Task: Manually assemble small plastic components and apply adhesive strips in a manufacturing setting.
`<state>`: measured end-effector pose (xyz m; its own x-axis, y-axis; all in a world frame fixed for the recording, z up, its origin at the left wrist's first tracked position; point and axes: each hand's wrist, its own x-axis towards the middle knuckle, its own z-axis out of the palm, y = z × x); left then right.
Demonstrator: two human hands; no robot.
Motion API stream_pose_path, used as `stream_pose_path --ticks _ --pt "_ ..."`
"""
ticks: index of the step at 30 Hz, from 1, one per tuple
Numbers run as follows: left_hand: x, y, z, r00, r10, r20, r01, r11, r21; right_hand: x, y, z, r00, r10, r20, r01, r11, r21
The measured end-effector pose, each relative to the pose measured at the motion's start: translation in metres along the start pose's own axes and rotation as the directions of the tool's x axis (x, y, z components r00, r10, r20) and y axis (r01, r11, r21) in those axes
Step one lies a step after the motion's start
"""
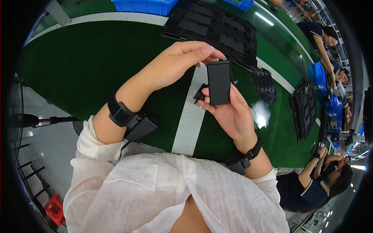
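A bright workshop with a green worktop (97, 66), a pale strip (188, 132) crossing it, and a black block in the person's hands.
In the head view, the right hand (234, 117) grips the black block (219, 83) by its sides, above the strip; the left hand (182, 60) is curled, its fingertips at the block's top edge, though I cannot tell whether it pinches anything. Work seems midway: the block is picked up and not set down; what remains cannot be judged. The block is a slim, matt, sharp-cornered rectangle. Beyond lie stacked black trays (211, 29), rigid and moulded with rectangular recesses; to the right, crumpled, shiny clear plastic (260, 114).
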<state>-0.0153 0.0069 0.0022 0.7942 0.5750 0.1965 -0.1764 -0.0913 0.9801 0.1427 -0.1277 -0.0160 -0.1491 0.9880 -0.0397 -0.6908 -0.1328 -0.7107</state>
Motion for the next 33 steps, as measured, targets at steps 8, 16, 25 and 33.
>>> stream_pose_path --ticks 8,16,25,33 --pt "0.000 -0.003 -0.003 0.979 0.156 0.130 -0.154 0.988 -0.021 0.000 0.000 0.000 1.000 -0.012 0.006 0.012 1.000 -0.007" --pt "-0.010 0.005 -0.009 0.999 0.034 -0.032 -0.036 0.998 -0.061 0.001 0.002 -0.001 0.999 -0.029 0.021 0.028 0.999 0.043" --pt "-0.039 -0.021 0.004 0.994 0.098 0.053 -0.095 0.505 0.858 -0.002 0.000 -0.004 0.988 -0.054 0.145 0.053 0.999 0.008" --pt "-0.058 -0.001 -0.002 0.998 -0.062 0.021 0.012 0.493 0.870 -0.010 -0.005 -0.003 0.956 -0.203 0.211 0.183 0.977 0.112"
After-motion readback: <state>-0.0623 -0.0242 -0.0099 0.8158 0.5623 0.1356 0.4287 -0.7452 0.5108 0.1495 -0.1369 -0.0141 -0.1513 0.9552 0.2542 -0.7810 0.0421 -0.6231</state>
